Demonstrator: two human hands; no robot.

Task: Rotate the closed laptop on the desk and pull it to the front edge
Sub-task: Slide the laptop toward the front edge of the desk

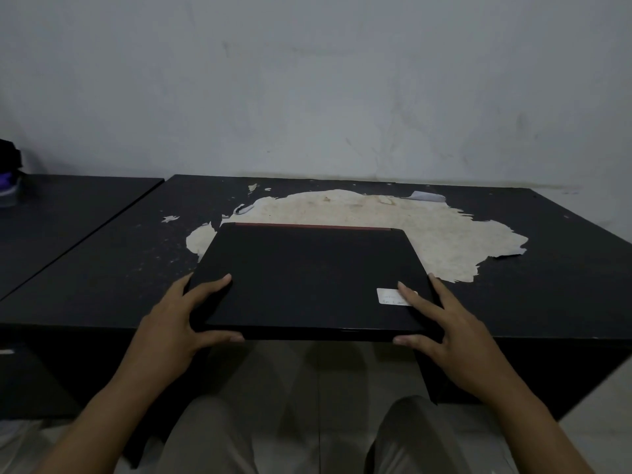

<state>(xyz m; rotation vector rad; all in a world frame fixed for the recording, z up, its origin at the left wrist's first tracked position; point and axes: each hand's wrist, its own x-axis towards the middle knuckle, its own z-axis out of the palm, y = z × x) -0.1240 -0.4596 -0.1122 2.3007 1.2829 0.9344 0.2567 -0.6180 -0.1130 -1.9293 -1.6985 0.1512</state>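
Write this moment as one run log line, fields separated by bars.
laptop: closed, at desk front edge | left hand: grip on near-left corner | right hand: grip on near-right corner

The desk [547, 285] is bare to the left and right of the closed laptop [307, 278], so open passage is offered on both sides. Behind it, only flat peeled veneer [444, 230] is found before the wall [307, 97]. The laptop's near corners are taken up by the left hand [174, 323] and right hand [448, 333]. A dark object [10, 172] stands far left.

Both hands, left hand [178, 323] and right hand [455, 336], forward, fingers spread, thumbs inward.
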